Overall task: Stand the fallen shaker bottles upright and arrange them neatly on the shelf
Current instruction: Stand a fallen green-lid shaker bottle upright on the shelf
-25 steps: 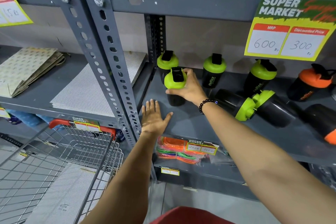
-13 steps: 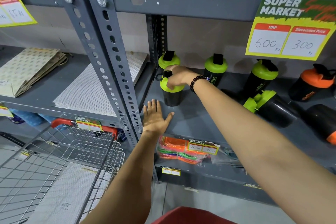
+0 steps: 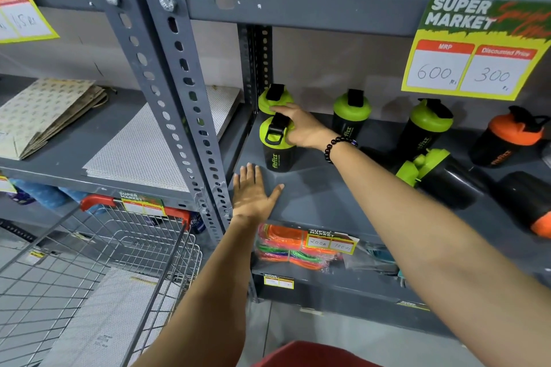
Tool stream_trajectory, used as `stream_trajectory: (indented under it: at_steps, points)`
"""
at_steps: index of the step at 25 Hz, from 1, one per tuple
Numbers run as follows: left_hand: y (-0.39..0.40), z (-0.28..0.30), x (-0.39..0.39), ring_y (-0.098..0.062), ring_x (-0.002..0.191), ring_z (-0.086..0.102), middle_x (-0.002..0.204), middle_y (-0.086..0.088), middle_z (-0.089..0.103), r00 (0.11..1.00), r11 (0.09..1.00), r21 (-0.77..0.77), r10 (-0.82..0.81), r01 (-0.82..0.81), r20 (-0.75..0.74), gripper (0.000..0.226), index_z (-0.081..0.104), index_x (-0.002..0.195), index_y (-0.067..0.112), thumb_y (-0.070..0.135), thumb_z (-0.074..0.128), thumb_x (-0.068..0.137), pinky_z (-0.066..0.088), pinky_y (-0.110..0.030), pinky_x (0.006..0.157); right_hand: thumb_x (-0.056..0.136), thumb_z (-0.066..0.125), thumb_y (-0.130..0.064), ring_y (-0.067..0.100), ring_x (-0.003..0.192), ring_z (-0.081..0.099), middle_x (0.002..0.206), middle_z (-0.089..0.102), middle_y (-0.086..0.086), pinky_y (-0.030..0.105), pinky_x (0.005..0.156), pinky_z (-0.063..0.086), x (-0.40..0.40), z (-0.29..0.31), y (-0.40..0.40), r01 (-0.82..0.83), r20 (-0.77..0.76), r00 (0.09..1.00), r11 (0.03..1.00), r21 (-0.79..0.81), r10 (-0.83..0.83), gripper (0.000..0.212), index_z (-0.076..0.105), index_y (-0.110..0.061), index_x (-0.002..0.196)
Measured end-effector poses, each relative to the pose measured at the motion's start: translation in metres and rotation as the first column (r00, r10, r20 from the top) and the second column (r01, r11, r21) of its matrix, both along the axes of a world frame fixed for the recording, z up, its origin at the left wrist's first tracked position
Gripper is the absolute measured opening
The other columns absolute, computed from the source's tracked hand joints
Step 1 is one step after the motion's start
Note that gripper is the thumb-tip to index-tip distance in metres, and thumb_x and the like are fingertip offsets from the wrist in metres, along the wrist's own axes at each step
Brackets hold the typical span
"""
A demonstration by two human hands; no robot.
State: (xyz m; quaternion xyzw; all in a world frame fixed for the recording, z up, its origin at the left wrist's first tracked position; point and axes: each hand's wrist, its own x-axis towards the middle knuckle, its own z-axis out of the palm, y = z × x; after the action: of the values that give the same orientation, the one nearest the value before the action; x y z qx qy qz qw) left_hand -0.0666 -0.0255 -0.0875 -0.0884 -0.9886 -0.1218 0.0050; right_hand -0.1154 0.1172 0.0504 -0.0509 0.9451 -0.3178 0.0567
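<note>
Task partly complete: the right hand (image 3: 301,128) grips the lid of an upright green bottle (image 3: 277,146) at the shelf's (image 3: 328,202) left end, the left hand (image 3: 253,194) lies spread flat, and two fallen bottles, green (image 3: 441,176) and orange (image 3: 527,205), remain.

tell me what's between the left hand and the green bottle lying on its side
In the head view, bare grey shelf and the right forearm crossing above it separate the left hand from the fallen green bottle.
</note>
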Motion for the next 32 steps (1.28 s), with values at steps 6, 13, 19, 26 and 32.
stream_trajectory:
  at_steps: [6,13,19,26,32]
  points:
    - [0.001,0.003,0.001,-0.029,0.146,0.011,0.157,-0.015,0.017,1.000,1.000,-0.009,0.003,-0.003,-0.011,0.081,0.016,0.146,0.004,0.060,0.031,0.090,0.005,-0.043,0.122,0.062,0.085,-0.020,0.030,0.140,0.031,0.157,0.016,0.007,0.038,0.114,0.033,0.004,-0.013,0.000,0.039,-0.033,0.999,0.997,0.065,-0.036,0.097,0.032,-0.030,0.143]
    - [0.001,0.004,0.001,-0.028,0.147,0.008,0.158,-0.013,0.014,1.000,1.000,-0.017,0.007,-0.007,0.007,0.081,0.015,0.147,0.005,0.061,0.028,0.090,0.003,-0.042,0.121,0.065,0.083,-0.012,0.027,0.135,0.037,0.150,0.027,0.007,0.031,0.111,0.032,0.005,-0.015,0.001,-0.026,-0.074,0.997,1.000,-0.008,0.025,0.090,0.038,-0.026,0.141]
    - [0.001,0.008,0.004,-0.029,0.147,0.009,0.157,-0.016,0.016,1.000,0.999,0.039,-0.002,0.001,0.023,0.079,0.016,0.146,0.002,0.058,0.031,0.092,0.003,-0.042,0.122,0.064,0.084,-0.015,0.026,0.145,0.019,0.159,0.010,0.007,0.036,0.117,0.026,0.008,-0.019,0.003,-0.020,-0.014,1.000,0.999,-0.036,0.019,0.106,0.020,-0.028,0.148]
    - [0.028,0.003,0.039,-0.032,0.138,0.033,0.146,-0.017,0.040,0.987,0.976,0.161,-0.135,0.148,-0.085,0.062,0.034,0.139,0.005,0.048,0.037,0.094,0.021,-0.040,0.118,0.079,0.070,-0.023,0.026,0.148,0.009,0.159,0.014,0.011,0.039,0.122,0.013,0.053,-0.032,0.057,0.142,-0.164,0.979,0.980,0.136,-0.120,0.090,0.015,-0.012,0.150]
    - [0.070,0.010,0.027,-0.028,0.147,0.011,0.156,-0.017,0.020,0.964,0.958,0.105,-0.263,0.266,-0.040,0.071,0.020,0.145,0.002,0.050,0.035,0.094,0.009,-0.039,0.122,0.078,0.060,-0.035,0.032,0.144,0.020,0.152,0.031,0.014,0.043,0.121,0.013,0.117,-0.049,0.127,0.359,-0.350,0.908,0.858,0.368,-0.230,0.080,0.026,-0.008,0.145]
